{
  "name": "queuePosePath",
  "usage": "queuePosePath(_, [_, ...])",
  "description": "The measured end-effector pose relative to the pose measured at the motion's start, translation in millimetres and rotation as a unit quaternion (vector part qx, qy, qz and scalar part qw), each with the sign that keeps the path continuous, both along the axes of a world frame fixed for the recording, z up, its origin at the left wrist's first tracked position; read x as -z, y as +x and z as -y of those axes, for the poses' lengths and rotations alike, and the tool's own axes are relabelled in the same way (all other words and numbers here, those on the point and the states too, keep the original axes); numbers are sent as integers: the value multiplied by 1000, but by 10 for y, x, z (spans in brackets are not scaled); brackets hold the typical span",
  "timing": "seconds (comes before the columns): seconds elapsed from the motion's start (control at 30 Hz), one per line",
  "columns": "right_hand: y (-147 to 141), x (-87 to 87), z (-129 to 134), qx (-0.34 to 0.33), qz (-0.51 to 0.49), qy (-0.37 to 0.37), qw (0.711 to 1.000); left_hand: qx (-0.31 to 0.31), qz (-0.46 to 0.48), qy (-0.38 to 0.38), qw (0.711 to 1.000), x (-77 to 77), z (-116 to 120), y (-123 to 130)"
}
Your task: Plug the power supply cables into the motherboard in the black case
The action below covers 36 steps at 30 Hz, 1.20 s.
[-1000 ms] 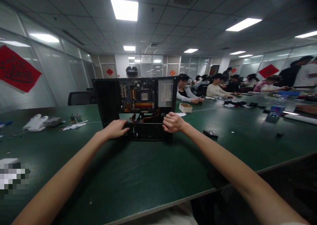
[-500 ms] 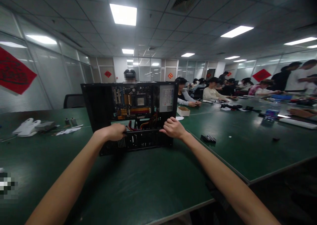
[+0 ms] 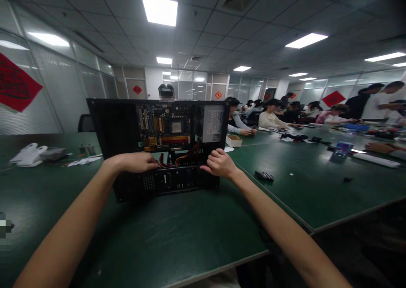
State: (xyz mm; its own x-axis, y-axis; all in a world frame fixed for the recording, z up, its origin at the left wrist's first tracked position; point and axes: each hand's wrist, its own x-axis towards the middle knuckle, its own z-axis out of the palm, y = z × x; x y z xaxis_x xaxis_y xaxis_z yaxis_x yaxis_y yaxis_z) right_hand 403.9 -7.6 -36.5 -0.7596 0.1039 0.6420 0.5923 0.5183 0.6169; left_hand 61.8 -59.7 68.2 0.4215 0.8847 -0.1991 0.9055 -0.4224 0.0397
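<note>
An open black computer case (image 3: pixel 114 129) stands on its edge on the green table, its inside facing me. Within it I see the motherboard (image 3: pixel 176 128), the power supply (image 3: pixel 212 122) at upper right and bundled cables (image 3: pixel 182 159) below. My left hand (image 3: pixel 139 162) is closed on the case's inner frame at lower left, fingertips partly hidden. Across from it, my right hand (image 3: pixel 218 163) has its fingers curled round the frame at lower right, thumb along the bar. The case looks slightly tilted.
A small open box (image 3: pixel 234 141) sits behind the case, and a dark metal bracket (image 3: pixel 264 176) lies to the right. White plastic bags (image 3: pixel 28 154) and a grey block (image 3: pixel 53 154) are at left. A bottle (image 3: pixel 344 148) stands farther right. Several people sit around the table.
The case has come nearer to me, its left side swinging further left and toward me. Both hands have kept their grip, and the left one has shifted left with it.
</note>
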Motion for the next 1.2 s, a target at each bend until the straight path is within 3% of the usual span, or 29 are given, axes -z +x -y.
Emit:
queuePosePath(0.13, [-236,-102,131,21,-20,-77,997,-40,62,43,996,27,-105,-196])
queuePosePath(0.3, [-846,-312,365,0,-89,-236,968,-7,58,85,995,178,-271,-263])
queuePosePath(0.5, [-1524,-413,269,20,-92,-429,899,56,67,130,988,381,-484,-176])
queuePosePath(0.63, [-1755,-355,26,-12,-128,-538,833,38,61,174,982,437,-504,-170])
queuePosePath(0.77, [-1735,-397,-107,-98,-276,-563,773,41,109,228,967,386,-459,-152])
queuePosePath(0.87, [-1574,-591,-71,-184,-368,-579,704,89,207,262,938,266,-372,-90])
queuePosePath(0.93, [-1429,-776,26,-231,-386,-585,675,112,274,293,909,152,-259,-19])
queuePosePath(1.1, [-1104,-1173,399,-292,-340,-589,672,127,322,386,855,-120,155,224])
queuePosePath(1.2, [-990,-1279,565,-295,-314,-576,695,141,296,436,838,-221,352,350])
